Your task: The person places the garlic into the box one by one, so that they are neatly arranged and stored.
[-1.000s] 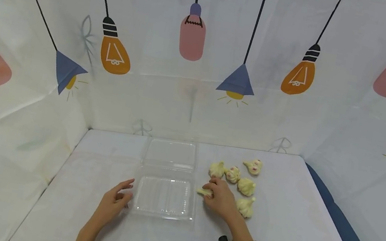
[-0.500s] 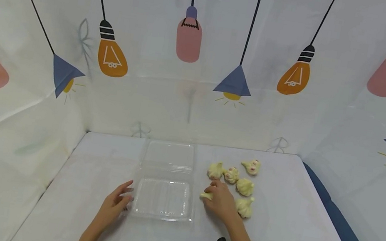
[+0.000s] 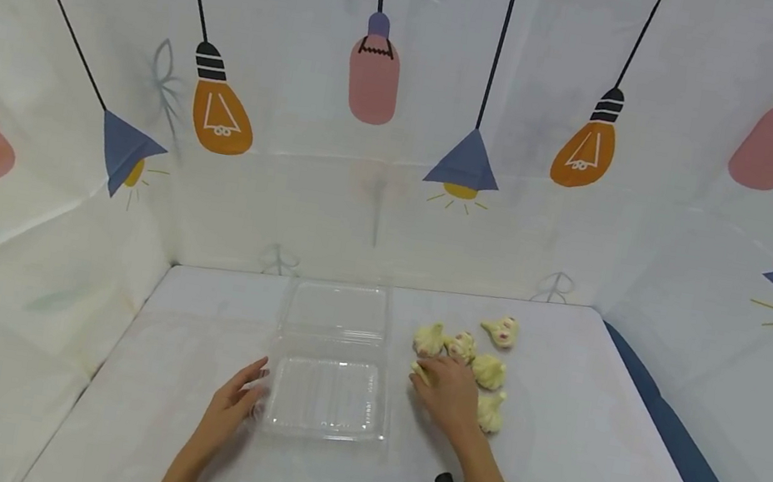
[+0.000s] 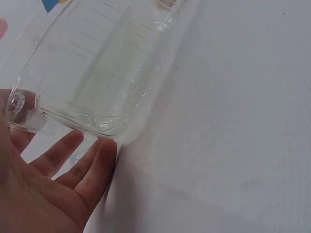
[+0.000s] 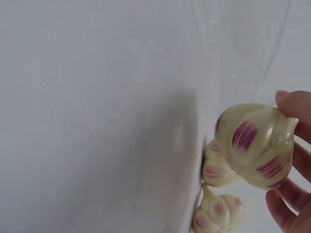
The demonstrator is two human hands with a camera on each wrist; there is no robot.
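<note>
My right hand [image 3: 449,394] grips a model garlic bulb [image 5: 256,145], cream with purple streaks, between thumb and fingers. In the head view the hand covers most of that bulb. An opened clear plastic clamshell box [image 3: 325,435] lies on the white table to its left, lid half toward the back. My left hand [image 3: 230,406] is at the box's left side; in the left wrist view its extended fingers [image 4: 99,165] touch the box edge. More garlic bulbs lie around the right hand, among them one behind it [image 3: 429,339] and one to its right [image 3: 490,413].
Another bulb [image 3: 500,331] lies farthest back, with a further one [image 3: 489,372] in front of it. White cloth walls [image 3: 272,198] printed with hanging lamps close off the table's back and sides. Dark blue fabric [image 3: 671,455] runs along the right table edge.
The garlic bulb in my right hand has turned, its stem shifting from pointing left to mostly hidden under the fingers. My left hand stays by the box. The head view has shifted slightly.
</note>
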